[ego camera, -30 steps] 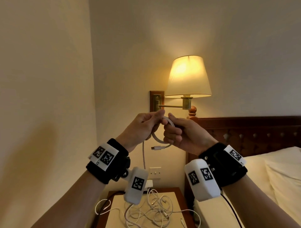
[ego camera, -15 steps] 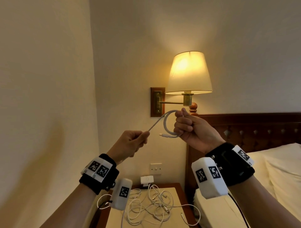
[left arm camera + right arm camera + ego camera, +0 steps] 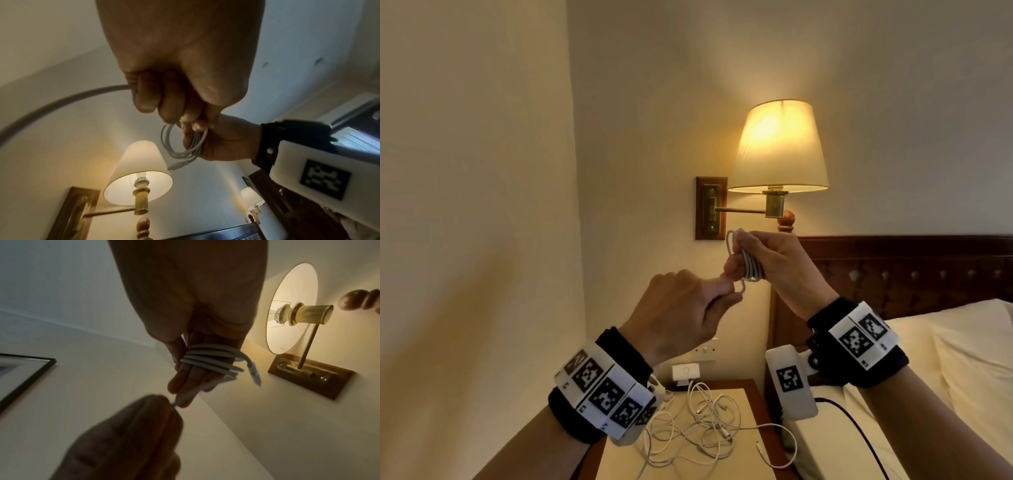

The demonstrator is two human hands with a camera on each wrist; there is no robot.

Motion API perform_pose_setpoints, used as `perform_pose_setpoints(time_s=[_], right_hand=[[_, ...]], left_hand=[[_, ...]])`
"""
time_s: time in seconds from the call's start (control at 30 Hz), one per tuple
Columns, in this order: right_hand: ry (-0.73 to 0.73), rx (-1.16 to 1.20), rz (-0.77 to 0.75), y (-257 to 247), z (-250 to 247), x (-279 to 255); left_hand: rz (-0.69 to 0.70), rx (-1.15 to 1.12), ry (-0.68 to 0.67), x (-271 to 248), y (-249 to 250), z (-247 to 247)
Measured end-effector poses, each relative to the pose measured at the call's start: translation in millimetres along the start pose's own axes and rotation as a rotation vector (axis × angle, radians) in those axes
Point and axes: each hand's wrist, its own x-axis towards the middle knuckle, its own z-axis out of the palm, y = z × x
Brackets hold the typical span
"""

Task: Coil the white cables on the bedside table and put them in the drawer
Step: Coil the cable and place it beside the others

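Observation:
My right hand (image 3: pixel 763 263) is raised in front of the wall and holds a white cable (image 3: pixel 748 269), wound in several loops around its fingers (image 3: pixel 191 379). One plug end (image 3: pixel 255 374) sticks out of the coil (image 3: pixel 209 360). My left hand (image 3: pixel 698 308) is just below and to the left, pinching the cable's free stretch (image 3: pixel 191 394) close to the coil; in the left wrist view its curled fingers (image 3: pixel 162 100) grip the cable (image 3: pixel 51 105). More white cables (image 3: pixel 698 421) lie tangled on the bedside table (image 3: pixel 739 397). No drawer is in view.
A lit wall lamp (image 3: pixel 779 147) on a brass arm hangs just above my hands. A dark wooden headboard (image 3: pixel 911 260) and a bed with a pillow (image 3: pixel 962 359) are to the right. A white charger (image 3: pixel 686 371) sits in the wall socket behind the table.
My left hand has come up from the lower left to the right hand, and the stretched cable now lies in more loops around the right fingers.

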Motion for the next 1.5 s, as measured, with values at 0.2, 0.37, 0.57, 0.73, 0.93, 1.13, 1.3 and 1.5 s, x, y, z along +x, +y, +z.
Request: perform_pose_setpoints(time_s=[0.2,0.37,0.57,0.73,0.93,1.13,1.3,1.5], right_hand=[[-0.095,-0.155,0.015,3,6,-5],[-0.175,0.021,0.141,6,7,-7],[-0.264,0.152,0.263,8,8,-9],[-0.221,0.273,0.348,11,10,-6],[-0.178,0.298,0.372,18,17,-6],[-0.048,0.016,0.222,27,24,-11],[0.049,-0.120,0.209,39,15,-23],[0.222,-0.274,0.140,42,15,-29]], left_hand=[[0.070,0.092,0.251,8,-8,-4],[-0.126,-0.258,0.300,13,-25,8],[-0.295,-0.675,0.055,7,-33,22],[-0.512,-1.130,-0.171,8,-22,13],[-0.552,-1.092,-0.160,6,-20,15],[-0.550,-0.883,0.049,2,-15,29],[-0.606,-0.855,0.083,-2,-24,31],[-0.628,-0.745,0.126,-4,-25,43]])
